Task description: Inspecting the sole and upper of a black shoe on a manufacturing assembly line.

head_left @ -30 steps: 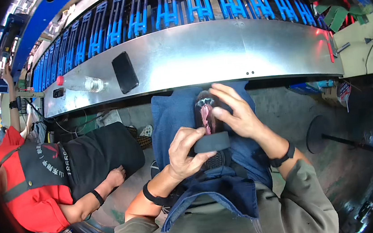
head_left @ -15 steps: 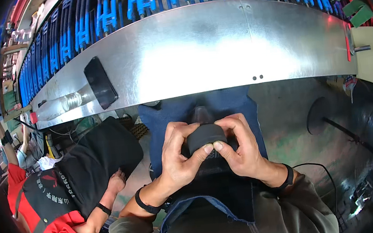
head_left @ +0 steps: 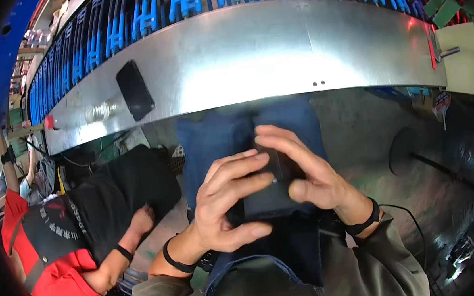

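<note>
My left hand [head_left: 228, 203] is held over my lap, fingers stretched toward the right and thumb apart below them. Facing it, my right hand [head_left: 320, 177] has its fingers extended up and to the left, with the thumb apart. Between and below the palms shows a dark, flat-fronted shape [head_left: 270, 199]; whether it is the dark round piece or something on my lap, I cannot tell. Neither hand plainly grips it. Dark blue cloth [head_left: 202, 140] covers my legs.
Ahead runs a shiny metal bench [head_left: 226, 40], with a row of blue fork-shaped parts [head_left: 186, 1] behind it. On it lie a black phone [head_left: 135, 90] and a clear bottle [head_left: 99, 111]. A person in red [head_left: 61, 279] sits at left; a round-based stand [head_left: 403, 152] is at right.
Both hands have come off their two-handed grip on the dark round piece, and their fingers have spread. That piece no longer shows clearly. The view has shifted slightly.
</note>
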Demonstrator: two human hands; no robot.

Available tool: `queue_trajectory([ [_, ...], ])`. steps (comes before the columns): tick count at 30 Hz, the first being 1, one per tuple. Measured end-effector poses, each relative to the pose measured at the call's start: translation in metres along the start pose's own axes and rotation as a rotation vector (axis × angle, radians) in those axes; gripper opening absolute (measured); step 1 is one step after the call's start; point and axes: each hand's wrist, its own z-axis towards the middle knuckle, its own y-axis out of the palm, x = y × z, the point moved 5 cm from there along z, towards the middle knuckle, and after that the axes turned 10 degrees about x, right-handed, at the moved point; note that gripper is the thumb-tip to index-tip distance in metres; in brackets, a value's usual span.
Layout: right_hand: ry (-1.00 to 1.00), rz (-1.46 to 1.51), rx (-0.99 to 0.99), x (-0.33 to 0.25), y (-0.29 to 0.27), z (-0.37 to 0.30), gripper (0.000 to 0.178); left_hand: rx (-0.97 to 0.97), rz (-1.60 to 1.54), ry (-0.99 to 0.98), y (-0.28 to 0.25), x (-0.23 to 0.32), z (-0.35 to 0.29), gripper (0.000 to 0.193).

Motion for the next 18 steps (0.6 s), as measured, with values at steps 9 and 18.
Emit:
queue_trajectory([
  [9,-0.307,-0.041,-0.083,-0.021,0.057,-0.068,0.041,-0.025,-0.302,0.01,0.023,0.016,-0.063,0.075],
  [18,-0.261,-0.059,0.082,-0.023,0.062,-0.085,0.061,0.123,-0.566,-0.159,0.03,0.002,-0.099,0.103],
])
